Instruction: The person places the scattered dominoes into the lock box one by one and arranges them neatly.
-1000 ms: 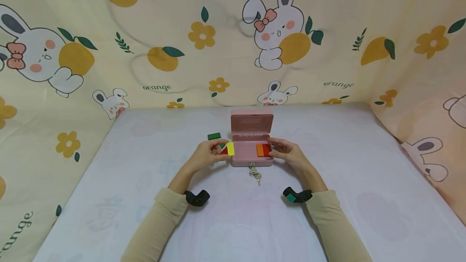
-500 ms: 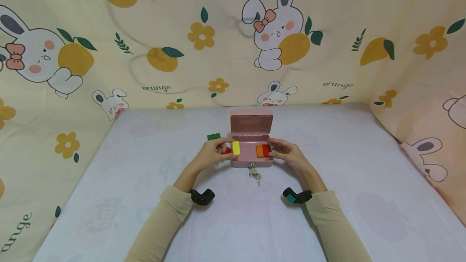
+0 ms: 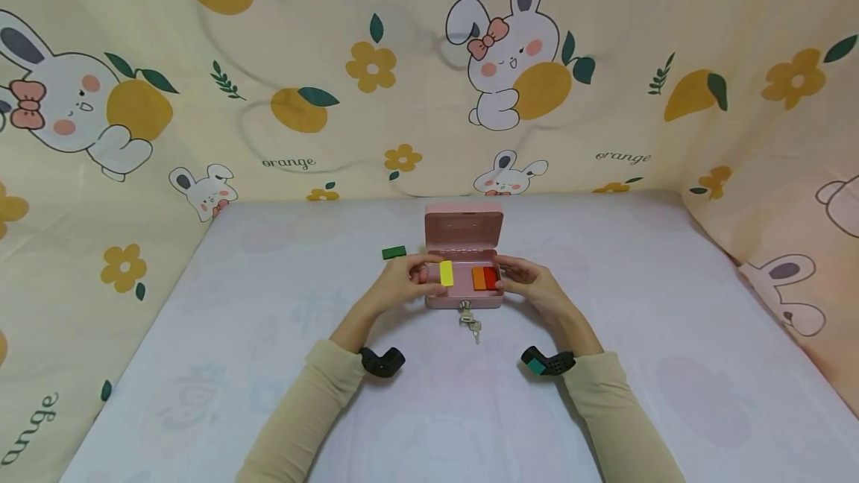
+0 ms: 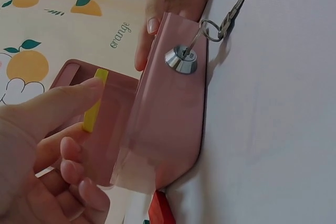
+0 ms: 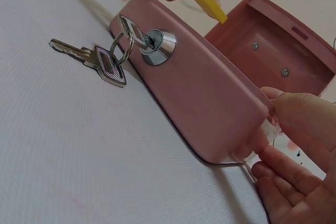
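Observation:
Between thumb and fingertips, my left hand (image 3: 396,282) pinches a thin yellow block (image 3: 447,273). The block is upright above the left part of an open pink cash box (image 3: 464,302). An orange block (image 3: 479,278) and a red block (image 3: 491,278) lie side by side at the right end inside the box. My right hand (image 3: 537,282) holds the box's right side, with the thumb at its rim in the right wrist view. The box's lid (image 3: 464,230) stands raised at the back. A key (image 5: 134,30) is in the front lock (image 5: 159,47), and another hangs from its ring.
A green block (image 3: 394,252) lies on the white tabletop (image 3: 463,408), behind my left hand. Another red block (image 4: 160,211) shows beside the box in the left wrist view, mostly hidden from the head view. A printed cloth (image 3: 403,118) rises behind the table.
My left hand has moved right with the yellow block, from the box's left edge to over its inside. My right hand has stayed at the box's right side.

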`<move>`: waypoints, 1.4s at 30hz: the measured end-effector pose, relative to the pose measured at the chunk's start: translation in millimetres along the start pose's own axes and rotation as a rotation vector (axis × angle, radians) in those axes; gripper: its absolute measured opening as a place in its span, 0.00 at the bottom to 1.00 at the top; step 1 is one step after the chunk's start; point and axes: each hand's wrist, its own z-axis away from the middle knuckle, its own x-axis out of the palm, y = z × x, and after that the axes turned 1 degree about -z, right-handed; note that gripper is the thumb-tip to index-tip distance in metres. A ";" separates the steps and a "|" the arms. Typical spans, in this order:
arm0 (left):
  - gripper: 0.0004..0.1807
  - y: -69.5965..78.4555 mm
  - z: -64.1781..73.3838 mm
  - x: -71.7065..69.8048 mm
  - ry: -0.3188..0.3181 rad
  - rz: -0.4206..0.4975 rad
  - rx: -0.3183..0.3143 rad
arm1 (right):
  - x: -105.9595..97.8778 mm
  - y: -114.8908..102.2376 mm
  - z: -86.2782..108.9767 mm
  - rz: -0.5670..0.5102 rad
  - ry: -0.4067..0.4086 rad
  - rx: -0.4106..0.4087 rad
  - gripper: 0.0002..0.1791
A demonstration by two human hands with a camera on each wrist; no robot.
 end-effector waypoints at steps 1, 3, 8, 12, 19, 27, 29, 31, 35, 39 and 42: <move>0.26 0.7 -0.4 0.7 0.001 -0.002 0.006 | 0.0 0.0 0.1 -0.001 0.001 0.000 0.32; 0.26 2.1 -0.7 2.0 0.002 -0.013 0.017 | 0.1 0.0 0.3 -0.001 0.002 -0.001 0.32; 0.25 4.6 -2.0 5.0 -0.001 -0.039 0.018 | 1.2 -0.1 0.9 -0.002 -0.003 -0.003 0.32; 0.25 5.9 -3.7 7.2 -0.012 -0.047 0.029 | 2.0 -0.2 1.4 -0.006 -0.003 0.000 0.32; 0.26 9.1 -7.6 12.2 -0.025 -0.044 0.006 | 1.8 -1.0 1.5 -0.008 -0.002 0.002 0.32; 0.25 11.3 -12.2 16.6 -0.001 -0.049 -0.012 | 0.5 -2.3 2.0 -0.008 -0.006 -0.008 0.32; 0.26 11.6 -13.7 17.8 0.008 -0.057 0.000 | -0.1 -2.2 2.4 -0.003 -0.004 -0.007 0.32; 0.26 11.6 -15.6 19.1 0.008 -0.073 0.020 | -0.8 -1.7 2.4 -0.002 -0.001 -0.001 0.32; 0.26 10.1 -20.0 22.2 -0.002 -0.086 0.095 | -0.9 -1.4 2.2 -0.001 0.000 0.001 0.33; 0.25 8.4 -22.2 24.0 -0.006 -0.090 0.135 | -0.5 -1.0 1.5 0.001 -0.002 -0.001 0.33; 0.26 8.2 -22.7 25.0 0.000 -0.122 0.127 | -0.6 -0.6 0.7 0.005 -0.001 -0.002 0.33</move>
